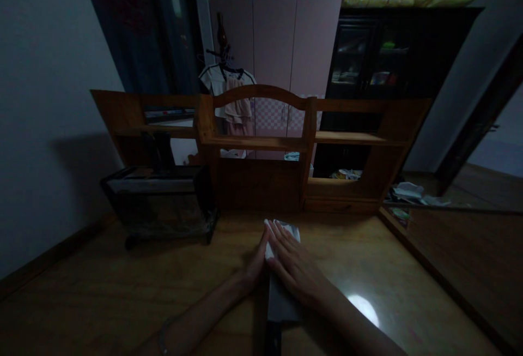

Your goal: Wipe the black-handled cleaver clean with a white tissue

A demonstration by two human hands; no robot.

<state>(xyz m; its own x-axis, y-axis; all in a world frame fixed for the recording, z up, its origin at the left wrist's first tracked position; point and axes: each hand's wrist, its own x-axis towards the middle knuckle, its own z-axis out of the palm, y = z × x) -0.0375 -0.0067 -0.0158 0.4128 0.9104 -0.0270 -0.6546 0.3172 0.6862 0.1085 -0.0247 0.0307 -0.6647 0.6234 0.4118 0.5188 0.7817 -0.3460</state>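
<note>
A cleaver-like knife with a broad dark blade [281, 302] and a black handle [273, 338] lies on the wooden tabletop, handle toward me. White paper or thin cloth [292, 229] covers the far end of the blade. Flat across this white sheet lies my right hand [297, 270], its fingers stretched out and pointing away from me. My left hand [257, 262] stands on edge along the blade's left side, fingers extended and touching the sheet's left edge. The left thumb and the underside of the sheet are hidden.
Along the far side runs a wooden shelf unit [261, 142]. A glass tank with a black frame [157, 209] stands at the left. Beyond are a pink wardrobe [273, 45] and a dark cabinet [392, 56]. A raised wooden edge [433, 271] borders the right side.
</note>
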